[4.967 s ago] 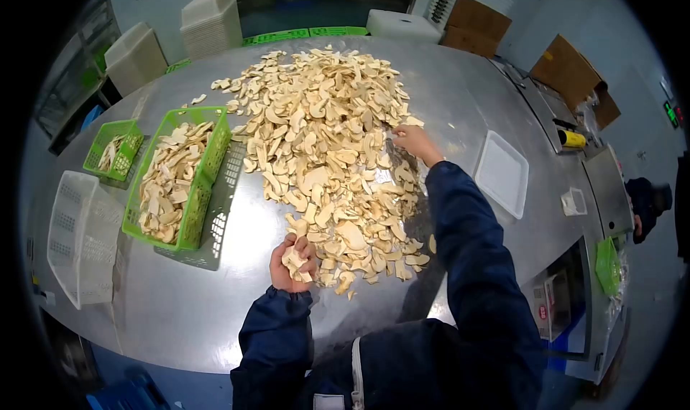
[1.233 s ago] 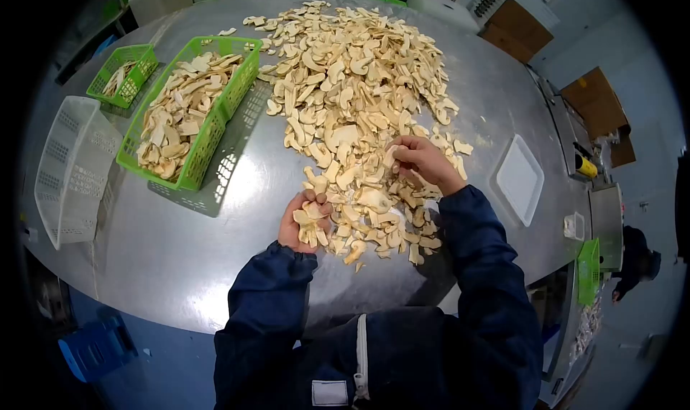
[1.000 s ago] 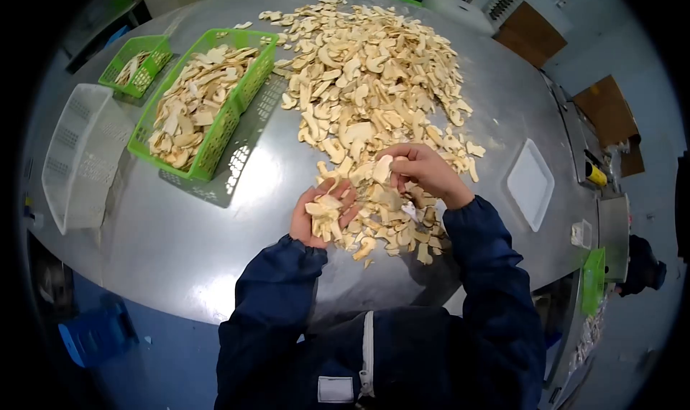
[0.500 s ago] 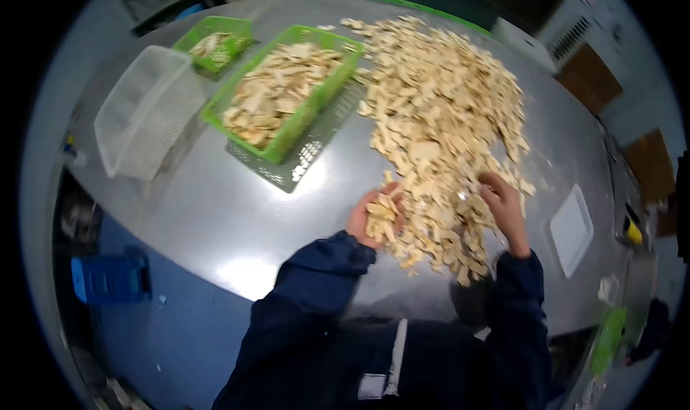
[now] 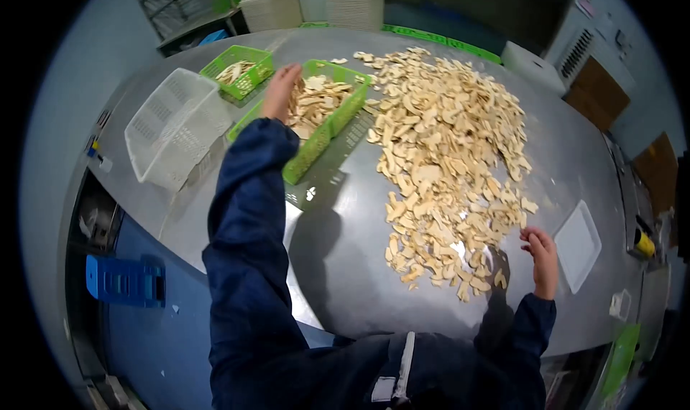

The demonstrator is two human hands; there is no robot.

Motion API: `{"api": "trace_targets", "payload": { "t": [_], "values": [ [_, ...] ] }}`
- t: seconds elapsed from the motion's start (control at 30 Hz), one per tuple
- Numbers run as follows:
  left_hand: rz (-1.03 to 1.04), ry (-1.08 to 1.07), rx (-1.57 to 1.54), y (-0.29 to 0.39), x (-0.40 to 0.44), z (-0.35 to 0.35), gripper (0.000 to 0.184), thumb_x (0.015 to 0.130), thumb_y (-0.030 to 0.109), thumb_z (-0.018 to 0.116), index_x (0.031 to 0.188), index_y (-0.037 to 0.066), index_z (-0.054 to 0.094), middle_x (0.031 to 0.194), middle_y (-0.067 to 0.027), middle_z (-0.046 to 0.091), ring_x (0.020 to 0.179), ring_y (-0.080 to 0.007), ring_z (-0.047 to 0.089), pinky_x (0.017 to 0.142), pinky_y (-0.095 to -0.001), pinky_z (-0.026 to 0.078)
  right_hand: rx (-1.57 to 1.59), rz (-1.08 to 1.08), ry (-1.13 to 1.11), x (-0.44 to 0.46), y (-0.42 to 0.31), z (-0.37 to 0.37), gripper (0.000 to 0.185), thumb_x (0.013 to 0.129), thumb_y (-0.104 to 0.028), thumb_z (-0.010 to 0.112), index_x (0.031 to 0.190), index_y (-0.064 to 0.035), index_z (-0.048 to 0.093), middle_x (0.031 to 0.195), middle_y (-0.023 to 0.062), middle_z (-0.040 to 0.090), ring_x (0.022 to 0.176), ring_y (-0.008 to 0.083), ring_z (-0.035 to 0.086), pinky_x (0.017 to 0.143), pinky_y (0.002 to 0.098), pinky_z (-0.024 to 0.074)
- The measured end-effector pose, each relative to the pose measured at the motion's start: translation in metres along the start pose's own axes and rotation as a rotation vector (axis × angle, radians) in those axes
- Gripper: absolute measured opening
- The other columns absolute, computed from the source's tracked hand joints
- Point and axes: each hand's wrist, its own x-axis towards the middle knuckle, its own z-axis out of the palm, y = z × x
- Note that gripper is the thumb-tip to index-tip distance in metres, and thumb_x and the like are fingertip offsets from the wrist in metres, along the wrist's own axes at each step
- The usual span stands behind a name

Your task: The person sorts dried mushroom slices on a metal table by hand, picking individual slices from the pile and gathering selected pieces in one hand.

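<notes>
A broad heap of pale, dried mushroom slices [image 5: 445, 130] covers the middle right of the steel table. At the far left end of my reach, my left hand [image 5: 282, 92] is over the larger green basket [image 5: 327, 133], its fingers stretched out with the palm toward the slices inside. Its palm is partly turned from view. My right hand [image 5: 543, 260] hovers by the lower right edge of the heap, fingers loosely bent and apart, with nothing visible in them. Loose slices lie just left of its fingertips.
A white perforated basket [image 5: 169, 133] and a smaller green basket [image 5: 248, 83] with some slices stand at the left. A white lid [image 5: 578, 247] lies to the right. Stacked white containers [image 5: 354, 4] are behind the table; a blue stool [image 5: 123, 280] is on the floor.
My left hand, which held a handful of mushroom slices at the heap's near edge, has moved up and left to the green basket. My right hand has drawn away right from the heap.
</notes>
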Motion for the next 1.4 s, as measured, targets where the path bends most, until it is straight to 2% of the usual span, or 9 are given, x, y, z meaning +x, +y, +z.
{"api": "trace_targets", "payload": {
  "t": [0.07,0.23,0.4,0.5,0.67,0.83,1.1,1.33,1.4],
  "values": [
    [0.048,0.057,0.564,-0.017,0.033,-0.018,0.048,0.085,0.029,0.060,0.119,-0.005,0.053,0.117,-0.0137,0.057,0.107,-0.0205,0.054,0.091,-0.0308,0.040,0.010,0.009,0.024,-0.001,0.005,-0.004,0.023,0.090,-0.019,0.053,0.103,-0.0025,0.062,0.097,0.0057,0.064,0.090,0.0134,0.058,0.074,0.0267,0.0455],
    [0.104,-0.224,0.306,0.028,-0.074,0.048,0.039,0.087,0.019,0.056,0.120,-0.001,0.053,0.116,-0.0099,0.058,0.106,-0.0184,0.053,0.091,-0.0281,0.040,-0.009,0.106,-0.082,-0.019,0.005,0.003,0.024,0.089,-0.014,0.053,0.108,0.0003,0.057,0.094,0.0073,0.064,0.077,0.0149,0.062,0.065,0.0250,0.0467],
    [-0.078,-0.631,0.429,-0.001,-0.162,0.063,0.034,0.086,0.012,0.055,0.119,0.003,0.055,0.106,-0.0072,0.059,0.095,-0.0145,0.055,0.083,-0.0273,0.044,-0.246,0.242,-1.061,-0.041,0.021,0.022,0.041,0.084,-0.015,0.058,0.123,-0.0045,0.053,0.091,0.0062,0.064,0.070,0.0107,0.059,0.059,0.0211,0.0470],
    [-0.123,-0.750,0.495,-0.027,-0.183,0.070,0.028,0.084,0.007,0.058,0.111,0.001,0.059,0.098,-0.0071,0.061,0.086,-0.0143,0.057,0.078,-0.0263,0.046,-0.212,0.403,-1.106,-0.038,0.021,0.025,0.040,0.084,-0.015,0.058,0.122,-0.0030,0.053,0.085,0.0045,0.064,0.066,0.0095,0.058,0.056,0.0224,0.0470],
    [-0.080,-1.026,0.514,-0.023,-0.230,0.133,0.026,0.081,-0.001,0.059,0.107,0.001,0.062,0.088,-0.0091,0.061,0.083,-0.0160,0.061,0.073,-0.0257,0.048,-0.021,0.240,-0.132,-0.004,0.028,0.025,0.026,0.086,-0.011,0.055,0.110,-0.0026,0.059,0.070,0.0012,0.058,0.054,0.0036,0.050,0.047,0.0185,0.0396],
    [0.475,-1.209,0.674,-0.033,-0.243,0.184,0.050,0.068,-0.001,0.063,0.117,0.009,0.056,0.115,-0.0144,0.051,0.106,-0.0299,0.051,0.088,-0.0357,0.044,0.105,0.035,-0.165,0.004,0.043,0.055,0.016,0.087,-0.012,0.055,0.097,-0.0041,0.064,0.065,-0.0007,0.056,0.048,0.0032,0.045,0.044,0.0182,0.0354],
    [0.591,-1.141,0.858,-0.050,-0.240,0.195,0.028,0.065,0.006,0.067,0.093,0.008,0.059,0.113,-0.0105,0.052,0.108,-0.0318,0.047,0.089,-0.0396,0.039,-0.026,-0.139,-0.307,-0.011,0.051,0.073,0.014,0.087,-0.008,0.054,0.091,0.0000,0.064,0.063,0.0007,0.058,0.050,0.0038,0.049,0.046,0.0190,0.0376],
    [-0.187,-0.884,0.521,-0.030,-0.253,0.189,0.012,0.080,0.010,0.063,0.086,0.000,0.062,0.086,-0.0097,0.060,0.076,-0.0197,0.058,0.069,-0.0287,0.046,0.008,-0.107,-0.253,-0.010,0.051,0.079,0.015,0.087,-0.008,0.054,0.094,-0.0004,0.065,0.064,0.0018,0.060,0.050,0.0037,0.050,0.045,0.0191,0.0380],
    [-0.214,-0.842,0.496,-0.028,-0.258,0.191,0.013,0.082,0.011,0.062,0.086,-0.001,0.063,0.081,-0.0092,0.060,0.069,-0.0153,0.057,0.065,-0.0266,0.046,-0.037,-0.136,-0.248,-0.008,0.047,0.082,0.015,0.087,-0.008,0.054,0.094,0.0000,0.064,0.065,0.0026,0.061,0.053,0.0051,0.052,0.048,0.0201,0.0396]
  ]
}}
